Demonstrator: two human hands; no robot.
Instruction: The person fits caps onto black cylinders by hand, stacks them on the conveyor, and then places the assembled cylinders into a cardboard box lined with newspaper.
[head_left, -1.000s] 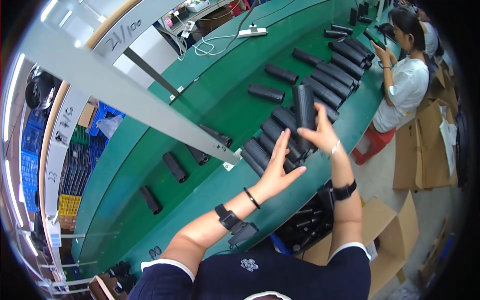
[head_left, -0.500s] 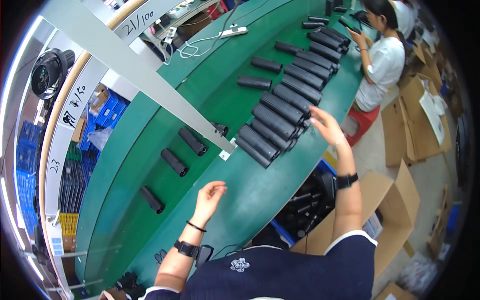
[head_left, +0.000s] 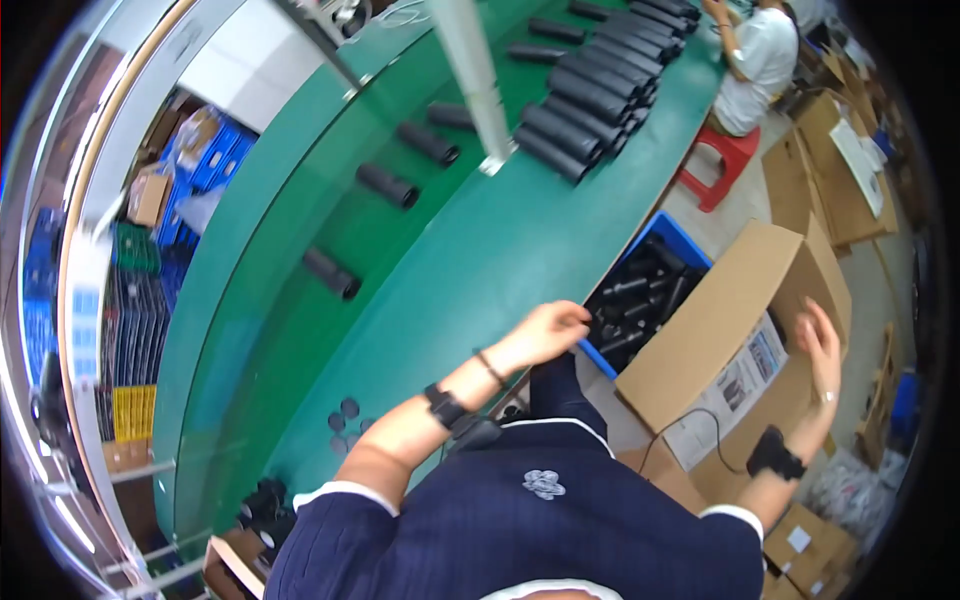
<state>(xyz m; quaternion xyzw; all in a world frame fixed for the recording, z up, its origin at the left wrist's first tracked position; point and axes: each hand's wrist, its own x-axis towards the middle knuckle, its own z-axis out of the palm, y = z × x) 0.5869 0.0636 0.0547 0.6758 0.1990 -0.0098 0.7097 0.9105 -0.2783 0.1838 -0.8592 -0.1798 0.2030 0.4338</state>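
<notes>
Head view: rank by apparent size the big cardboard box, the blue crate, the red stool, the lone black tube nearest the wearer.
1. Cardboard box, largest.
2. Blue crate of black parts; partly hidden by the box, so likely undersized here.
3. Red stool; farther away, so true size is unsure.
4. Black tube, smallest.

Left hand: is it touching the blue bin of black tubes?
Cannot tell. In the head view the left hand overlaps the near edge of the blue bin, but the contact point itself is hidden.

Your hands have left the tubes and swung down to the boxes.

Your left hand (head_left: 548,330) has come off the green tabletop (head_left: 470,260) to the blue bin's (head_left: 672,238) near edge; your right hand (head_left: 822,345), earlier on the black tubes (head_left: 585,100), now spreads beside the cardboard box (head_left: 730,320), seemingly empty.
</notes>
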